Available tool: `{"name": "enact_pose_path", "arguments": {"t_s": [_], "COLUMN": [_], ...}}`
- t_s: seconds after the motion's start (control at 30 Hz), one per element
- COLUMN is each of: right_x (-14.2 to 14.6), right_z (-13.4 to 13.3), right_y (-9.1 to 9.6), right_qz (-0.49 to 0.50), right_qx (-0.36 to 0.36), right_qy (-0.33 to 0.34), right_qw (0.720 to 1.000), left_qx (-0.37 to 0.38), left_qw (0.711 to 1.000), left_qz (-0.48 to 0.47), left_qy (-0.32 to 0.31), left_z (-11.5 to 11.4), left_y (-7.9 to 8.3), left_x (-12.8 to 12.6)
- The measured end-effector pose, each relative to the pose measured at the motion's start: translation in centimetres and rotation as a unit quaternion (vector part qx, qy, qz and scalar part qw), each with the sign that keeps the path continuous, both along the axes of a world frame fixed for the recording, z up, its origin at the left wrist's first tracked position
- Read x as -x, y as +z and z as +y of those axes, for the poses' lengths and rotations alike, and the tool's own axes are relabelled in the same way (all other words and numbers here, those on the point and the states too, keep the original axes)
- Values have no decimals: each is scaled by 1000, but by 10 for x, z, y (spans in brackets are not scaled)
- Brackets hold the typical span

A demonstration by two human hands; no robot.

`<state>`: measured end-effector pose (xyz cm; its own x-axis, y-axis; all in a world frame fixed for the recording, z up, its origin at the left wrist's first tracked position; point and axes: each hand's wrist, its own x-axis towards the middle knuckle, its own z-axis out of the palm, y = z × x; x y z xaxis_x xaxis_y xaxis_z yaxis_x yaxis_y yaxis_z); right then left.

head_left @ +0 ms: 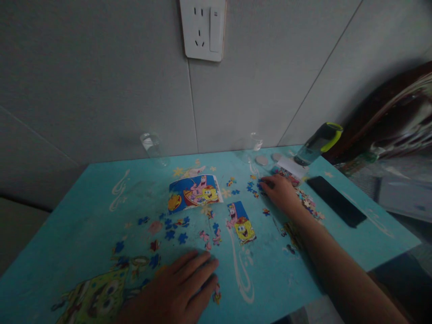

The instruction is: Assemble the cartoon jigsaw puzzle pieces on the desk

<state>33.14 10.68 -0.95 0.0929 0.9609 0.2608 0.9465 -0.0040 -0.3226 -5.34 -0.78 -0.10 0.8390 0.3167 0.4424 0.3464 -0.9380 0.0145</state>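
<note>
Pieces (170,235) are seen where in the head view?

They are scattered over the blue table (286,283), mostly around the centre of the frame, with a few blue ones right of centre and a mixed pile (308,202) further right.

Has any part been joined?

A joined block (241,222), pink and yellow on blue, is laid just right of centre. A similar picture is carried by the card (194,193) above it and to its left.

How is the right hand (278,189) placed?

It is reached in from the lower right, its fingertips brought down beside the small blue group. Whether a piece is gripped cannot be told, as the fingertips are small and dim.

And the left hand (182,290)?

It is held palm down at the bottom centre, fingers stretched out and slightly parted; no grip is seen. What lies beneath the palm is hidden. Pieces are seen near its fingers.

What else is shown?

A black phone (335,200) is laid at the right, below a tilted bottle (317,144). Two pale discs (261,160) are set near the wall (101,90), where a socket (202,29) is mounted at the top centre.
</note>
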Motion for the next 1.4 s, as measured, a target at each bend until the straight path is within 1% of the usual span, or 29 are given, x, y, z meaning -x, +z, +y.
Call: {"name": "enact_pose_path", "arguments": {"t_s": [0.1,0.17,0.3,0.47,0.63,0.83,1.0,1.1,1.17,1.2,1.3,1.4], "right_x": [0,0,-1,-2,-4,-6,-1,8,17,21,34,40], "right_z": [3,3,4,5,6,7,1,-5,-10,-12,-15,-16], "right_y": [1,2,2,1,0,-2,6,14,18,19,20,19], "right_qz": [10,20,42,51,62,86,117,147,209,252,372,443], "right_qx": [4,9,22,29,32,25,-5,-16,-16,-16,-13,11], "right_qy": [1,0,-4,-6,-4,-6,-8,8,21,25,28,36], "right_qw": [1000,1000,999,998,998,996,993,989,978,967,928,896], "left_qx": [9,12,3,18,27,23,28,29,26,24,20,21], "left_qw": [1000,1000,1000,1000,999,1000,999,999,999,999,1000,999], "left_qz": [5,7,-4,1,-16,-13,-19,-23,-20,-20,-20,-25], "left_qy": [-4,-4,-6,-2,-6,-13,-11,-10,-6,-6,-14,-14], "left_z": [1,1,1,-1,-1,1,0,0,0,0,1,1], "left_y": [5,6,3,-2,-8,-3,-3,-6,-6,-6,-5,-6], "left_x": [-1,-1,-1,0,-1,-3,-3,-3,-2,-3,-3,-3]}}
